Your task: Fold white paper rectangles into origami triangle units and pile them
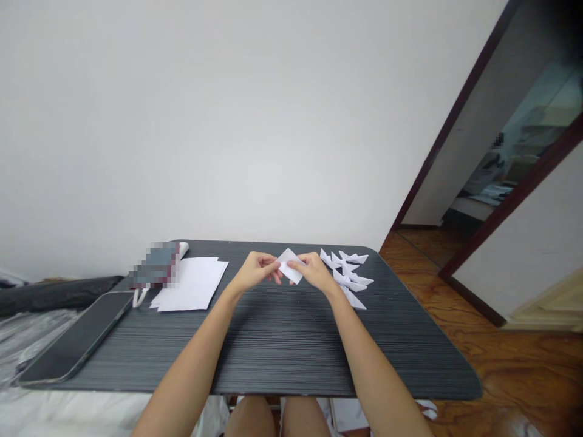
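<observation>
A small folded piece of white paper (290, 267), diamond-shaped from here, is held up above the dark table between both hands. My left hand (259, 267) pinches its left corner between thumb and fingers. On the opposite side my right hand (314, 270) grips it, the thumb lying across the front face. Just right of my right hand lie several folded white paper boats (348, 276), with pointed ends, grouped close together. Part of that group is hidden behind my right forearm.
The dark wood-grain table (282, 346) stands against a white wall. White paper sheets (189, 285) are stacked at its left, beside a blurred-out object (157, 265) with a white cable. A phone (77, 340) lies at the front left edge. A doorway opens at right.
</observation>
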Demonstrator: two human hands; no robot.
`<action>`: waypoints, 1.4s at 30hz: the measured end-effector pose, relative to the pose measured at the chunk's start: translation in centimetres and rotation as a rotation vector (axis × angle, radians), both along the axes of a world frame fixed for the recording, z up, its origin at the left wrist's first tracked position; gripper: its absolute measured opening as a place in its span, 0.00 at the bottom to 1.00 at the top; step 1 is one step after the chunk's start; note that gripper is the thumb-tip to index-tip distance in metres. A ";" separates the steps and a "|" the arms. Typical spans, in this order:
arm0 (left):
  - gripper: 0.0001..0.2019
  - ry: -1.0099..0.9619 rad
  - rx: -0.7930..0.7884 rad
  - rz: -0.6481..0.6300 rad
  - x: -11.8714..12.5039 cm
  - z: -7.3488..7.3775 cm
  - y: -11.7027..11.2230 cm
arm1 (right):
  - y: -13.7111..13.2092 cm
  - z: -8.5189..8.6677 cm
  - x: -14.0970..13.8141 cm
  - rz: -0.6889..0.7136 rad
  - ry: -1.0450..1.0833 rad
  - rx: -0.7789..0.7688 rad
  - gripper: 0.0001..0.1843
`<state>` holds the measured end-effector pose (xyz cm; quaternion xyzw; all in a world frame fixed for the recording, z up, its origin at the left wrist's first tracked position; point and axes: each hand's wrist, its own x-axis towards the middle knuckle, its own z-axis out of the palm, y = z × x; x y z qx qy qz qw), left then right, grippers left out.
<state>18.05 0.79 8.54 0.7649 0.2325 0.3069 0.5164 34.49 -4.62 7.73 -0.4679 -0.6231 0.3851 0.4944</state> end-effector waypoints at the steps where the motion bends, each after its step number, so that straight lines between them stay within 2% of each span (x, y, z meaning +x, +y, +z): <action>1: 0.12 -0.029 -0.053 -0.003 -0.1 0.1 0.1 | -0.1 0.0 0.0 0.038 0.046 -0.013 0.15; 4: 0.12 -0.118 -0.158 0.024 -0.3 0.3 0.3 | 0.0 -0.1 0.0 0.103 0.147 -0.009 0.15; 8: 0.13 -0.233 -0.226 0.039 -0.2 0.3 0.3 | 0.7 -0.8 0.1 0.117 0.244 0.000 0.16; 12: 0.17 -0.215 -0.283 0.011 0.0 0.3 0.3 | 1.0 -1.2 0.1 0.137 0.266 0.014 0.16; 18: 0.13 -0.227 -0.341 -0.020 -0.4 0.3 0.4 | 0.9 -1.2 -0.1 0.142 0.291 0.016 0.09; 23: 0.15 -0.213 -0.381 -0.050 -0.6 0.3 0.5 | 1.0 -1.3 0.0 0.154 0.299 -0.004 0.06; 29: 0.12 -0.136 -0.317 -0.049 -0.9 0.5 0.6 | 0.9 -1.4 0.0 0.188 0.303 -0.020 0.04; 37: 0.12 0.060 -0.090 -0.080 -0.9 0.7 0.1 | 0.6 -1.1 -0.3 0.227 0.177 -0.044 0.07; 42: 0.13 0.078 0.030 -0.005 -0.7 0.5 -0.2 | 0.4 -0.6 0.0 0.234 0.229 -0.023 0.14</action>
